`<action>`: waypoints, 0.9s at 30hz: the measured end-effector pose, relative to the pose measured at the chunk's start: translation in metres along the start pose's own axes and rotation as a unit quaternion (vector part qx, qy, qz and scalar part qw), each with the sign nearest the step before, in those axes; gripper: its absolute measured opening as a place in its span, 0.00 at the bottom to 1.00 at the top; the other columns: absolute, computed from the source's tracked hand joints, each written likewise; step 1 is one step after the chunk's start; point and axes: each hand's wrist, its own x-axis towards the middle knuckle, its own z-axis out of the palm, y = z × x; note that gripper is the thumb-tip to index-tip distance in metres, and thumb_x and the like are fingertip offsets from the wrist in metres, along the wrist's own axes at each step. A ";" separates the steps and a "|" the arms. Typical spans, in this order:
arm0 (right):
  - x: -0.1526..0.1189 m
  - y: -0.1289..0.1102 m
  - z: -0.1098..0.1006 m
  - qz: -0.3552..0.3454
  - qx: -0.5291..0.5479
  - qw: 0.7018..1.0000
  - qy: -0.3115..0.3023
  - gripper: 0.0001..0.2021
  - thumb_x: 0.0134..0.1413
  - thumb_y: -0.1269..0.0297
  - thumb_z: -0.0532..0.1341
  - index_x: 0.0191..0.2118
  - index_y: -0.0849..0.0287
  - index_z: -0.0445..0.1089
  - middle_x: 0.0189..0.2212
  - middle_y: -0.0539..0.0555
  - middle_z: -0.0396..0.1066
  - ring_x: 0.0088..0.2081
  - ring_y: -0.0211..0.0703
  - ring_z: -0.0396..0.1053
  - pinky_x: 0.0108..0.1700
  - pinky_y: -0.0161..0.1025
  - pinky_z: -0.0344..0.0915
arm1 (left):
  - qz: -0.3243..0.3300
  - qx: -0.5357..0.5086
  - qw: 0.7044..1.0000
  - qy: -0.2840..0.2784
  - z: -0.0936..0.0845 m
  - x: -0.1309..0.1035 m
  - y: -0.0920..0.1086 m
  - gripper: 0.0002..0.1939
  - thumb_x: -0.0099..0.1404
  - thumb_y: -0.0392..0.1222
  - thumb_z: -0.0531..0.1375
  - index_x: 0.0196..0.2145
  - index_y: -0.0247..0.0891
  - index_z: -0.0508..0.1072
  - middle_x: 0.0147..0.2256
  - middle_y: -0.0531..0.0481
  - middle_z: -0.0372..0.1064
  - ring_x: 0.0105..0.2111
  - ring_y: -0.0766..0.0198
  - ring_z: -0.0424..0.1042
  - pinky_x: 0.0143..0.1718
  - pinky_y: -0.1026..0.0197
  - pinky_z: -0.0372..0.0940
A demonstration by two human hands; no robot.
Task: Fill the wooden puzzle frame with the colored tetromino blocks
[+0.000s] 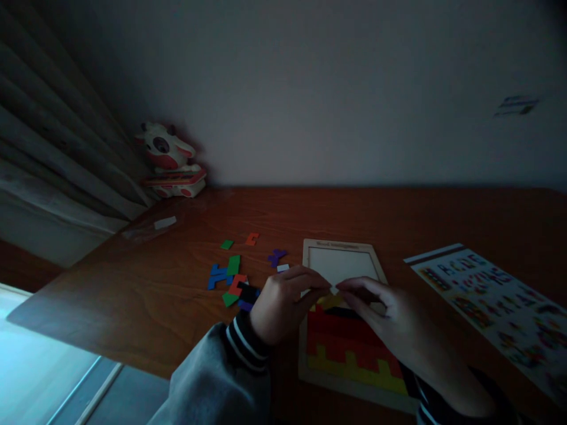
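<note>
Above a wooden puzzle tray (302, 354), my left hand (290, 298) and my right hand (376, 304) meet, fingertips pinched. Between them is a small white puzzle piece (334, 290), gripped from both sides; its full shape is hidden by the fingers. In the tray's near part lie red pieces (341, 330) and yellow pieces (349, 369), fitted side by side. A black piece (341, 312) and a yellow piece (328, 301) show just under my fingers. The tray's far part shows its pale base (341, 262).
Loose pieces lie left of the tray: blue (217, 276), green (233, 265), purple (277, 257), orange (252, 238) and black (248, 292). A printed picture sheet (491, 307) lies on the right. A toy cow (170, 159) stands at the back left by the curtain (57, 130).
</note>
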 end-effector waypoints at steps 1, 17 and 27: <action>0.001 0.005 0.000 0.010 -0.012 1.000 0.009 0.10 0.61 0.57 0.58 0.40 0.52 0.75 0.37 0.51 0.80 0.37 0.44 0.78 0.38 0.37 0.74 | -0.003 0.020 1.000 0.000 0.000 -0.001 -0.003 0.06 0.70 0.36 0.60 0.41 0.36 0.77 0.39 0.47 0.76 0.39 0.64 0.76 0.43 0.63 0.71; 0.004 0.022 0.014 -0.005 -0.219 0.975 0.024 0.09 0.63 0.68 0.55 0.42 0.57 0.73 0.40 0.57 0.78 0.38 0.48 0.77 0.42 0.45 0.72 | -0.013 0.205 0.960 -0.191 0.000 -0.004 -0.016 0.09 0.69 0.34 0.58 0.44 0.38 0.76 0.46 0.47 0.75 0.46 0.58 0.73 0.50 0.55 0.68; 0.003 0.015 0.016 -0.034 -0.255 0.966 0.012 0.08 0.62 0.67 0.56 0.38 0.57 0.73 0.37 0.56 0.76 0.39 0.48 0.75 0.43 0.45 0.70 | -0.016 0.214 0.953 -0.212 -0.001 -0.003 -0.015 0.08 0.69 0.35 0.58 0.42 0.38 0.77 0.45 0.46 0.74 0.45 0.58 0.72 0.49 0.54 0.67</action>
